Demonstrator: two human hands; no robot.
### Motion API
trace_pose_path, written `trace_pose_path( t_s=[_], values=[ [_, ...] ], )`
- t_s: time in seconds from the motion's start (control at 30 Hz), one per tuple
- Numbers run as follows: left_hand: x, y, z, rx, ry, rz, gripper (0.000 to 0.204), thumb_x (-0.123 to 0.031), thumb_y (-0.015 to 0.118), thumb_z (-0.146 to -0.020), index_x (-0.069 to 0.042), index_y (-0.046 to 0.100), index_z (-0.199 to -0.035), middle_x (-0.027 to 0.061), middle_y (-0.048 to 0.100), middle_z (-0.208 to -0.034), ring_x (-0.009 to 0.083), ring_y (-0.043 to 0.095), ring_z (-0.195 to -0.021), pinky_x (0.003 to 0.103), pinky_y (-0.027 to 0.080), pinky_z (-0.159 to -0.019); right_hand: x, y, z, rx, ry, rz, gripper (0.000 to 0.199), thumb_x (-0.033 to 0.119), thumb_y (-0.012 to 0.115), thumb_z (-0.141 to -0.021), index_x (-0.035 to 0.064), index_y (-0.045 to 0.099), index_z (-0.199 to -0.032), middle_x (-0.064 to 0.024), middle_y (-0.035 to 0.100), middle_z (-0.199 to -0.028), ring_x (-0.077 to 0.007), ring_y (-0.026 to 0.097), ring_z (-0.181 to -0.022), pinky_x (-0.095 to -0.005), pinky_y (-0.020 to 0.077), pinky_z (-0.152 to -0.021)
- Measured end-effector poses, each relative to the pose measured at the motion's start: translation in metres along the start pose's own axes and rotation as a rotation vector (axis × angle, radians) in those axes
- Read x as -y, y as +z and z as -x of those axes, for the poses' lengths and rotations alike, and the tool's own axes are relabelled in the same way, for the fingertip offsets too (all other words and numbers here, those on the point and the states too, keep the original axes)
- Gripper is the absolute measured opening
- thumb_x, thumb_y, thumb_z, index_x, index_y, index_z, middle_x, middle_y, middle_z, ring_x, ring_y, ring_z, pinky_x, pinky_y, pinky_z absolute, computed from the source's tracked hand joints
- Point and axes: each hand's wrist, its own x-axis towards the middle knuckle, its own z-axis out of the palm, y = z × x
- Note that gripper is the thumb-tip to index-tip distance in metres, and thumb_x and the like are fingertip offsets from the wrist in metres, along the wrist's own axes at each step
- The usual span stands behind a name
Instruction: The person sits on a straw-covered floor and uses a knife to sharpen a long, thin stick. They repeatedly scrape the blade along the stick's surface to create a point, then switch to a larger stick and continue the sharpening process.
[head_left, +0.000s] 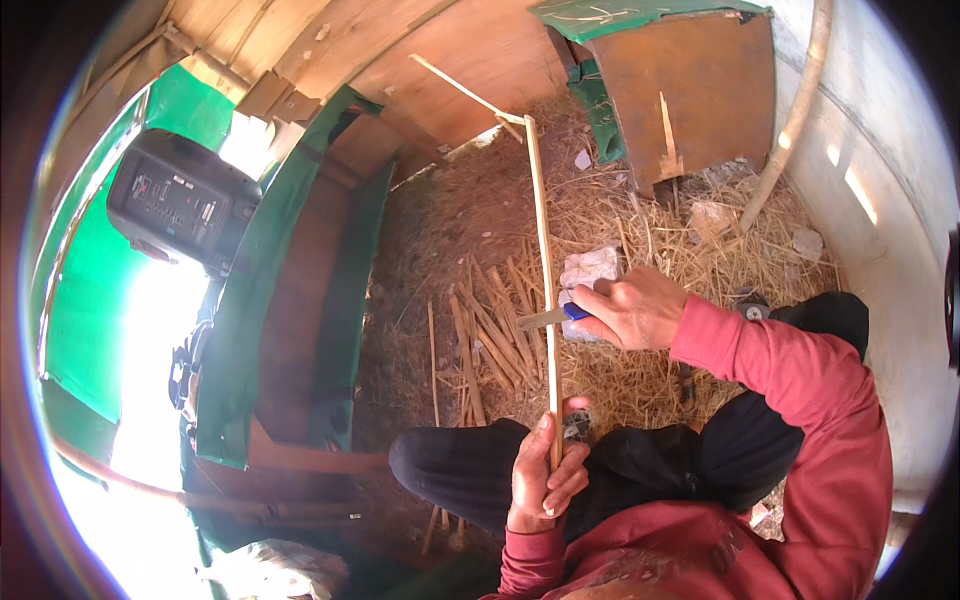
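A long thin bamboo strip (541, 230) runs from my lap up toward the far wall. My left hand (540, 475) grips its near end just above my knee. My right hand (632, 306) holds a knife with a blue handle (574, 311), its blade (540, 319) laid across the strip about halfway up. Both sleeves are red. My dark trousers fill the lower middle of the view.
Several split bamboo slats (490, 335) lie on the straw-covered ground (470, 215) left of the strip. A white crumpled cloth (590, 266) lies behind my right hand. Green tarpaulin (240, 340), wooden boards (690, 85) and a black device (180, 200) surround the spot. A pale wall (880, 180) stands at right.
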Motion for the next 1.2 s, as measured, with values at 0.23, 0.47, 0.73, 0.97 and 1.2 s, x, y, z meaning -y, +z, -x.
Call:
trace_pose_path(
  t_s=[0.23,0.47,0.73,0.97,1.2],
  values=[
    [0.02,-0.012,0.013,-0.044,-0.056,-0.041,0.043,-0.029,0.034,-0.106,0.001,0.04,-0.136,0.0005,0.034,-0.047,0.0081,0.027,-0.027,0.021,0.027,-0.026,-0.077,-0.005,-0.011,0.147,0.425,0.317,0.032,0.038,0.043,-0.102,0.0066,0.043,-0.095,-0.0073,0.051,-0.049,-0.028,0.053,-0.039,-0.0403,0.0442,-0.039],
    [0.024,-0.032,0.008,0.007,-0.066,0.15,0.045,-0.025,0.034,-0.105,0.003,0.035,-0.14,0.0041,0.037,-0.05,0.0108,0.029,-0.028,0.022,0.032,-0.026,-0.066,0.006,-0.004,0.203,0.414,0.227,0.032,0.037,0.044,-0.101,0.0054,0.049,-0.098,-0.0083,0.05,-0.048,-0.0285,0.05,-0.037,-0.0421,0.0423,-0.038],
    [0.04,-0.031,0.036,-0.068,-0.103,-0.046,0.039,-0.023,0.043,-0.103,0.004,0.045,-0.131,0.0027,0.036,-0.045,0.0093,0.025,-0.027,0.022,0.024,-0.027,-0.14,-0.004,0.006,0.121,0.447,0.472,0.033,0.038,0.04,-0.103,0.0067,0.05,-0.107,-0.0084,0.052,-0.051,-0.0252,0.052,-0.039,-0.0405,0.0407,-0.037],
    [0.037,-0.04,0.015,-0.054,-0.162,0.15,0.044,-0.022,0.039,-0.103,0.0,0.037,-0.141,0.0029,0.037,-0.046,0.0102,0.027,-0.027,0.022,0.027,-0.028,-0.152,0.017,0.018,0.332,0.786,-0.23,0.051,0.044,0.028,-0.105,0.0057,0.056,-0.123,-0.008,0.054,-0.063,-0.0172,0.056,-0.055,-0.0404,0.0509,-0.058],
    [0.024,-0.047,0.01,0.141,-0.124,0.479,0.048,-0.02,0.036,-0.103,-0.002,0.028,-0.147,0.0037,0.038,-0.048,0.0115,0.035,-0.028,0.022,0.031,-0.029,-0.033,-0.003,0.004,0.28,0.209,-0.052,0.04,0.044,0.038,-0.102,0.0076,0.055,-0.099,-0.0039,0.046,-0.054,-0.0184,0.04,-0.036,-0.0365,0.0452,-0.041]
  ],
)
